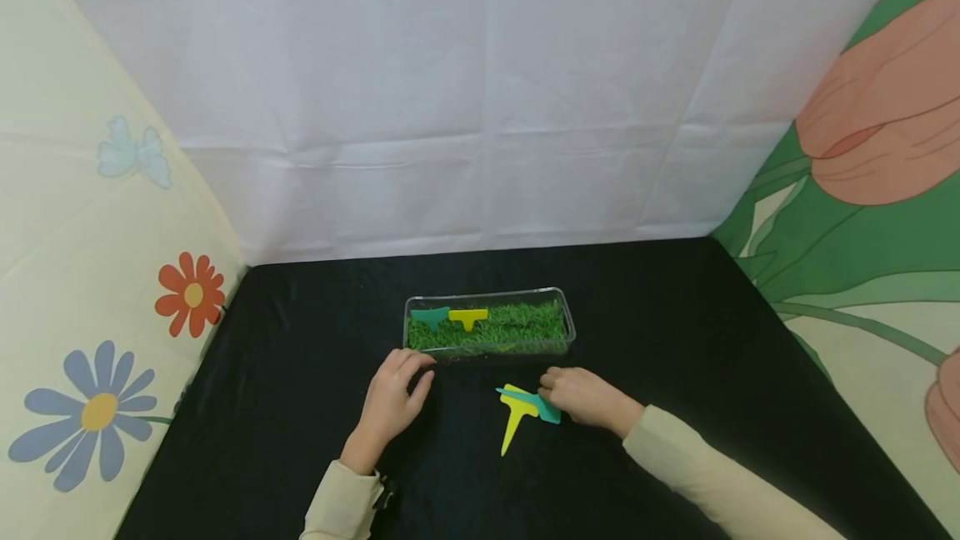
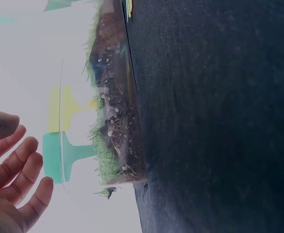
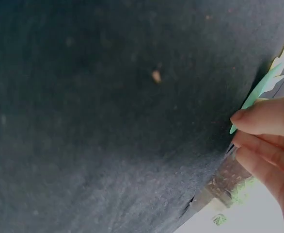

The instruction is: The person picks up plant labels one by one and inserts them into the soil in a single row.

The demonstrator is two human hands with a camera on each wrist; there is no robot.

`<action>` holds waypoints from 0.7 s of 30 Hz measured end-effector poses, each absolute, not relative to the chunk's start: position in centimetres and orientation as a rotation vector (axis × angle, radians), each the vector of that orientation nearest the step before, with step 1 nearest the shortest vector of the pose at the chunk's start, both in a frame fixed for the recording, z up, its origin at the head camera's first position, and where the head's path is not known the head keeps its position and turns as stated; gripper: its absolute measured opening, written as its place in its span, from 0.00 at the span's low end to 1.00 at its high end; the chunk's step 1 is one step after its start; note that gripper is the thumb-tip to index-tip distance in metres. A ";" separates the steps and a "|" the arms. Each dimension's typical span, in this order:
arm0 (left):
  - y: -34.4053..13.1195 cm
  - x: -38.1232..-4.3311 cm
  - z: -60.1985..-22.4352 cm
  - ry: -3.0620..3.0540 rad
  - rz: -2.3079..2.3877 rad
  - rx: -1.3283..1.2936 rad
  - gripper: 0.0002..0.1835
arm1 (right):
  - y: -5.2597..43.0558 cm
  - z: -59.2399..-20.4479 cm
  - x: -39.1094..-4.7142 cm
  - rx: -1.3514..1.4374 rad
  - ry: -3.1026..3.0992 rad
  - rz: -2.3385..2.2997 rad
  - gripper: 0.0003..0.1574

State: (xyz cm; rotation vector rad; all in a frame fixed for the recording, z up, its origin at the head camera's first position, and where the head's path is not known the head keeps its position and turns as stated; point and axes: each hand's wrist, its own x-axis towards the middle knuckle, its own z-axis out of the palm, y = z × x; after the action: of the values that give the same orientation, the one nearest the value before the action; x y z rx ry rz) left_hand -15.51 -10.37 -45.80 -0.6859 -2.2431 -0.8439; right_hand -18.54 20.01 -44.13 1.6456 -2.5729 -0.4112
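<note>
My right hand (image 1: 588, 397) pinches a teal T-shaped plant label (image 1: 550, 413) at its wide end, low over the black cloth. Partly under it lies a yellow plant label (image 1: 513, 425), its point toward me. In the right wrist view, the thumb and fingertips meet at the edge of the teal label (image 3: 258, 94). My left hand (image 1: 392, 402) is near the front left corner of a clear plastic box (image 1: 572, 332), fingers loosely bent and holding nothing. A teal label (image 1: 430, 318) and a yellow label (image 1: 468, 318) stand side by side in the box's grass (image 1: 525, 325).
Dark soil (image 2: 115, 111) shows through the box's side in the left wrist view. Black cloth (image 1: 300, 407) covers the table. A white sheet (image 1: 465, 107) hangs behind, with flower-printed panels at left and right. A small pale crumb (image 3: 156, 76) lies on the cloth.
</note>
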 end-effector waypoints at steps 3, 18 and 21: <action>-10.3 -15.5 -45.7 -2.248 -0.840 -0.692 0.10 | 20.0 -44.1 -18.6 1.674 -2.525 -0.484 0.10; -9.9 -15.5 -45.7 -2.237 -0.814 -0.706 0.10 | 19.7 -44.2 -18.3 1.688 -2.316 -0.659 0.05; -9.8 -15.5 -45.7 -2.237 -0.817 -0.713 0.10 | 19.7 -44.1 -18.2 1.692 -2.385 -0.669 0.07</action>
State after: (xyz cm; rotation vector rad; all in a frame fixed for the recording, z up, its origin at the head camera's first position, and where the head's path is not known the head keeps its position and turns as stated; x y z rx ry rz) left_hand -15.53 -9.80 -45.70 -0.7132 -2.2374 -0.8167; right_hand -18.17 19.72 -44.06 1.6924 -2.3851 -0.6689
